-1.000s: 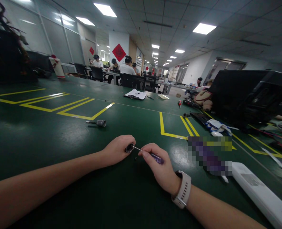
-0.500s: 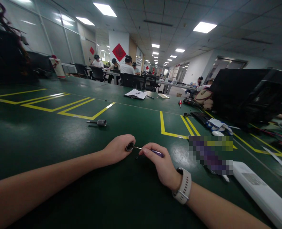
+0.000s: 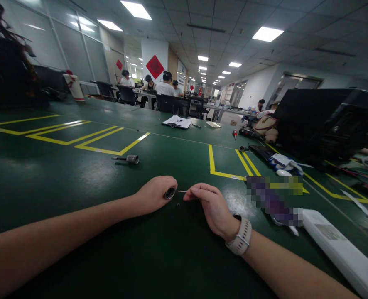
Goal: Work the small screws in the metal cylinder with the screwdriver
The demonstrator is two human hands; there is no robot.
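My left hand [image 3: 157,194] is wrapped round a dark metal cylindrical part [image 3: 169,193], its round open end turned to the right. Most of that part is hidden in the palm. A thin shaft of a screwdriver [image 3: 180,191] runs from my right hand [image 3: 209,207] to the cylinder's side. The fingers of this hand are closed on the screwdriver and cover its handle. A tiny dark ring-like piece [image 3: 178,204] lies on the green table [image 3: 159,253] just below the shaft. Farther left rests a metal cylinder with a thin stem [image 3: 126,159].
Yellow tape outlines [image 3: 212,160] mark the table. At the right are a long white device [image 3: 333,245], blue-white gloves [image 3: 286,162] and a black case [image 3: 324,124]. A clipboard with paper [image 3: 177,121] and a red screwdriver [image 3: 235,133] lie farther back. Several people sit beyond.
My right hand has rolled over, so the purple handle seen before is now behind the fingers. The left hand keeps its hold on the cylindrical part and has hardly moved.
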